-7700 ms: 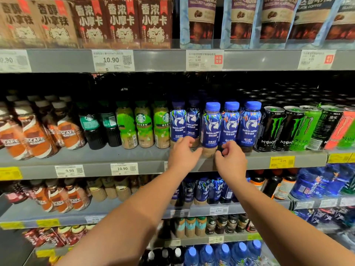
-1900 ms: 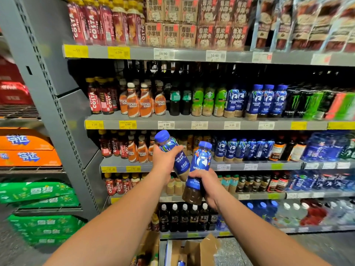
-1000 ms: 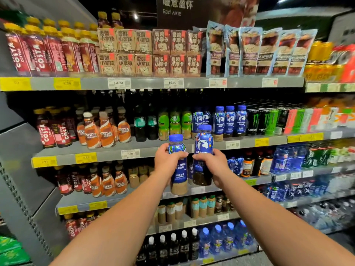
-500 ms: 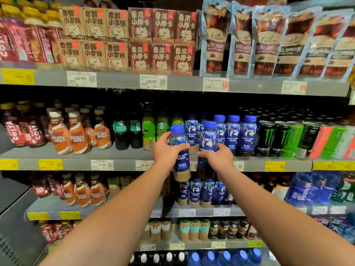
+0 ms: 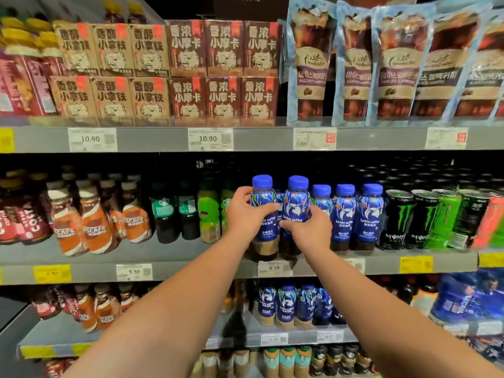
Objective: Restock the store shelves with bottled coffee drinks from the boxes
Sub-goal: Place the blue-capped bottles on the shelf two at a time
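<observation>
Your left hand [image 5: 246,214] is wrapped around a blue-capped Luckin coffee bottle [image 5: 263,211], fingers curled over its label. Your right hand [image 5: 311,227] grips a second Luckin coffee bottle [image 5: 296,205] from the right side, thumb across the label front. Both bottles are upright and touch each other side by side. Their bases sit at the front edge of the middle shelf [image 5: 169,252], directly above the 6.59 price tag [image 5: 274,268]; whether the bases rest on the shelf surface cannot be determined.

Just to the right of your right hand, a row of three matching Luckin bottles [image 5: 345,214] stands on the same shelf, followed by Monster energy cans [image 5: 420,216] toward the right edge. To the left of your left hand stand green-labelled Starbucks bottles [image 5: 208,211], then Nescafé bottles [image 5: 95,222] near the left edge.

The upper shelf [image 5: 259,139] carries stacked brown drink cartons [image 5: 166,72] and, to the right, Cantata coffee pouches [image 5: 354,66]. The lower shelf [image 5: 240,334] holds more Luckin bottles [image 5: 289,304] directly below your hands.
</observation>
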`<state>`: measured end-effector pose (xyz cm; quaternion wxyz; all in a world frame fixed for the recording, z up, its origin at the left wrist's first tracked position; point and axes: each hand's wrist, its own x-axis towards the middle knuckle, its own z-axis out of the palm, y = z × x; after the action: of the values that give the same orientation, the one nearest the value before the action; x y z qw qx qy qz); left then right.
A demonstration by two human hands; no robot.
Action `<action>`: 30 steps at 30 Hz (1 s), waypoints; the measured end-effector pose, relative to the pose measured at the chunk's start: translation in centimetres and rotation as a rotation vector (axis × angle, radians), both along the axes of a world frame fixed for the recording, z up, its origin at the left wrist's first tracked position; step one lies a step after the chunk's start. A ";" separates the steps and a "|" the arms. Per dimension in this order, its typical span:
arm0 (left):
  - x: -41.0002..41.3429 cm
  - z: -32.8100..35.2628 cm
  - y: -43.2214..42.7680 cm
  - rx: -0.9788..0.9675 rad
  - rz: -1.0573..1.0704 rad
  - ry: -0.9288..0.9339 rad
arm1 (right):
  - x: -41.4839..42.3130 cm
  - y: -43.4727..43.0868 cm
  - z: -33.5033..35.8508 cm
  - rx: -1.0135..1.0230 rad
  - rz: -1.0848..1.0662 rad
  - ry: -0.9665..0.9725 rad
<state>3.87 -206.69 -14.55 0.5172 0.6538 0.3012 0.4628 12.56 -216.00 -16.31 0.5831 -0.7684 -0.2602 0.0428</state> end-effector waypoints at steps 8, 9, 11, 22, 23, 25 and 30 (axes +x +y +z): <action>1.9 -1.5 1.8 0.015 -0.049 0.032 | 0.0 1.6 -1.2 -0.013 -0.149 -0.047; 2.0 -1.7 2.0 0.014 -0.049 0.032 | -0.2 1.7 -1.2 0.002 -0.170 -0.024; 2.2 -2.1 2.2 0.012 -0.058 0.043 | -0.4 1.7 -1.1 0.012 -0.207 0.006; 2.2 -3.2 2.4 -0.002 -0.097 0.077 | -0.8 1.9 -1.4 0.053 -0.214 0.026; 2.2 -3.2 2.4 -0.003 -0.099 0.075 | -0.8 1.9 -1.4 0.053 -0.212 0.024; 2.1 -3.1 2.1 -0.002 -0.108 0.070 | -0.8 1.8 -1.4 0.050 -0.205 0.023; 2.0 -3.3 1.9 -0.018 -0.118 0.051 | -0.1 1.5 -1.5 0.040 -0.183 0.014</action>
<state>5.85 -204.82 -17.84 0.5415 0.6774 0.2793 0.4122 12.42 -214.50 -17.80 0.6016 -0.7768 -0.1857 -0.0105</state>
